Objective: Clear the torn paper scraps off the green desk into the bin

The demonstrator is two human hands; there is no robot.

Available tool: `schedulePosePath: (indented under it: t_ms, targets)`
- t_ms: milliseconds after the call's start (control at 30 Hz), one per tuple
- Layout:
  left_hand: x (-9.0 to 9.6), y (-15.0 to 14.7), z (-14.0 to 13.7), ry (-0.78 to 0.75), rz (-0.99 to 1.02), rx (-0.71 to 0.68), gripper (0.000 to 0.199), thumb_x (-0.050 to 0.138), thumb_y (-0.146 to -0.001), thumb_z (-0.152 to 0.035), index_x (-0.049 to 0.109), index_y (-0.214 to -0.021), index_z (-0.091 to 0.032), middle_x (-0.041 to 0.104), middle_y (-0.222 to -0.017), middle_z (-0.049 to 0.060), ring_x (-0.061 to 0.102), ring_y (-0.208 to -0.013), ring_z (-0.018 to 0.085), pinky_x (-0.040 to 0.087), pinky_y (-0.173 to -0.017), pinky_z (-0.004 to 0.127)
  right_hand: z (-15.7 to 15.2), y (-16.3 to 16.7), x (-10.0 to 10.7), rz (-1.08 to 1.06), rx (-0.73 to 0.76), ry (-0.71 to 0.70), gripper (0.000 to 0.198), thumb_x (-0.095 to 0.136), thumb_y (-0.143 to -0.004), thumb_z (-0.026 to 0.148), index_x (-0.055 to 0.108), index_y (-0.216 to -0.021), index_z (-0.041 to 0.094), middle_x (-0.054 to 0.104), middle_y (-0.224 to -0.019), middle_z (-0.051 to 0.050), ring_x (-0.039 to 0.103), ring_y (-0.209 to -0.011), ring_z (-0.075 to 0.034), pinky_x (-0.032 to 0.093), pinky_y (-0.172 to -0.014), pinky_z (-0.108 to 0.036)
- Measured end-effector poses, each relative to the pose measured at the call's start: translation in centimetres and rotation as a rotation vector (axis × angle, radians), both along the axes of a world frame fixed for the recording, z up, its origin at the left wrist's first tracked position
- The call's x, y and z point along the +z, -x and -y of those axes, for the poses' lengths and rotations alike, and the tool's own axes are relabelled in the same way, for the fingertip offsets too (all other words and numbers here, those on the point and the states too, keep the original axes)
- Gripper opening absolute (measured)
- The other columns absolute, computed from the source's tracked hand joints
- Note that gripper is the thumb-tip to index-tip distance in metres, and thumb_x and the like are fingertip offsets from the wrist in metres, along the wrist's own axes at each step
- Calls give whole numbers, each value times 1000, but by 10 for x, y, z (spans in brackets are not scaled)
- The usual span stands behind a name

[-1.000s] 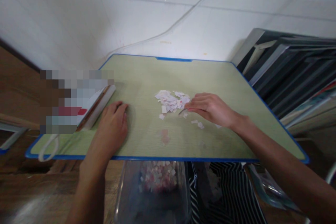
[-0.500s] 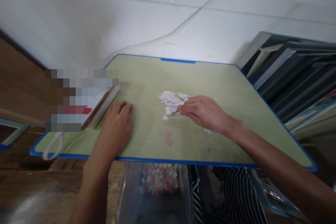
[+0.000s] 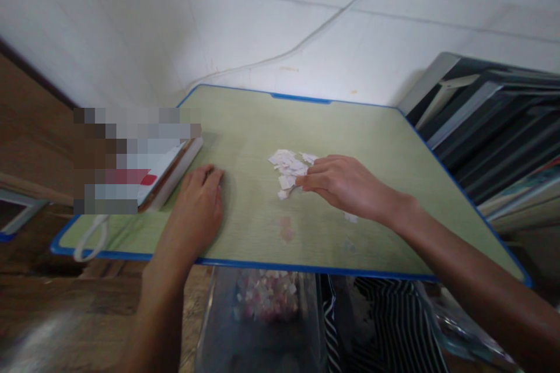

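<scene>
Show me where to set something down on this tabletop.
Bare: the tabletop from the paper scraps to its back edge, and the strip between scraps and left hand. Crowded: the middle, with scraps and right hand, and the left, with the pixelated item.

Light moderate, diffuse; source can't be told. Smooth white wall (image 3: 262, 23) brightest at far centre-right, greying toward far left. Even, muted light across the pale green, blue-rimmed tabletop (image 3: 245, 128). Faint soft shadows beside my bare left hand (image 3: 199, 204) and under my bare right hand (image 3: 343, 183). Small white paper scraps (image 3: 286, 162) pale, edges softened by slight blur. Whitish glare, near left, on the brown wooden floor (image 3: 48, 332). Clear plastic bin (image 3: 258, 349), near centre, dim and hazy. Wide-lens stretch toward the edges; square mosaic blots out part of far left.
</scene>
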State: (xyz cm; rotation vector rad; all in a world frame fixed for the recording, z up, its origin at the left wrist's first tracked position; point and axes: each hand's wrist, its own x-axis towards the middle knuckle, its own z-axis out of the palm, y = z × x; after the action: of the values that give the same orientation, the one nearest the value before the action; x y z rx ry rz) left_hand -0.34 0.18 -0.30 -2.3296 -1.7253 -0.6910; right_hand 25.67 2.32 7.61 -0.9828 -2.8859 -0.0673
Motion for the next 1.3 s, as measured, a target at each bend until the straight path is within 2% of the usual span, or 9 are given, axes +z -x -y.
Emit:
schedulePosePath:
  t_ms: [167,233,467,667,767,867,933,1067,1300]
  targets:
    - [1,-1,0,9,7,-12,41,26,-87,-17,55,-112,-1,53,-113,22,49,-109,31,41,-96,46,12,-7,4,7,30,32,24,47,-90,13,70,-93,19,70,-79,-3,63,-75,-16,38,-65,-28]
    - [1,-1,0,12,8,-6,41,27,-87,-17,55,-113,-3,53,-114,21,49,-109,30,41,-95,45,14,-7,5,-11,34,47,25,47,-90,12,70,-94,19,71,-79,-3,63,-76,-16,40,-66,-28]
    - [1,0,0,3,6,-10,41,27,-87,-17,55,-112,-1,53,-112,21,49,-108,31,40,-96,45,4,-2,-4,-106,-74,38,23,49,-89,10,70,-95,15,73,-91,-7,66,-85,-20,44,-74,-31]
    - [0,0,1,21,17,5,39,28,-87,-17,54,-113,-5,52,-115,19,48,-111,30,40,-96,44,17,-11,-1,-158,68,221,21,49,-92,18,70,-92,17,72,-85,-4,64,-78,-15,44,-70,-26]
    - [0,-1,1,11,28,-6,40,28,-87,-16,55,-112,-1,53,-113,22,49,-110,31,40,-97,45,14,-17,-5,-252,-20,157,21,50,-91,18,70,-98,16,73,-90,-6,65,-81,-16,46,-72,-27]
    - [1,-1,1,5,26,-10,40,29,-86,-15,55,-111,1,53,-112,22,49,-109,32,40,-97,45,7,-20,-10,-243,-146,54,22,51,-89,16,70,-100,13,73,-92,-9,66,-83,-20,46,-72,-30]
    - [1,-1,1,7,18,-9,40,28,-86,-16,55,-112,-1,53,-113,21,49,-109,31,40,-96,45,6,-20,-11,-201,-116,81,22,51,-90,17,70,-99,14,73,-90,-9,66,-81,-19,46,-71,-30]
    - [1,-1,1,8,13,0,39,28,-86,-16,55,-111,-2,53,-114,22,49,-109,31,41,-95,46,14,-15,-3,-193,46,197,22,49,-92,19,71,-94,17,73,-85,-4,64,-77,-14,44,-69,-26]
    - [0,0,1,11,37,-10,38,28,-86,-16,54,-111,-5,52,-114,19,48,-111,30,40,-97,45,16,5,2,-98,-13,110,23,48,-91,15,70,-95,18,73,-88,-4,64,-82,-16,40,-70,-28]
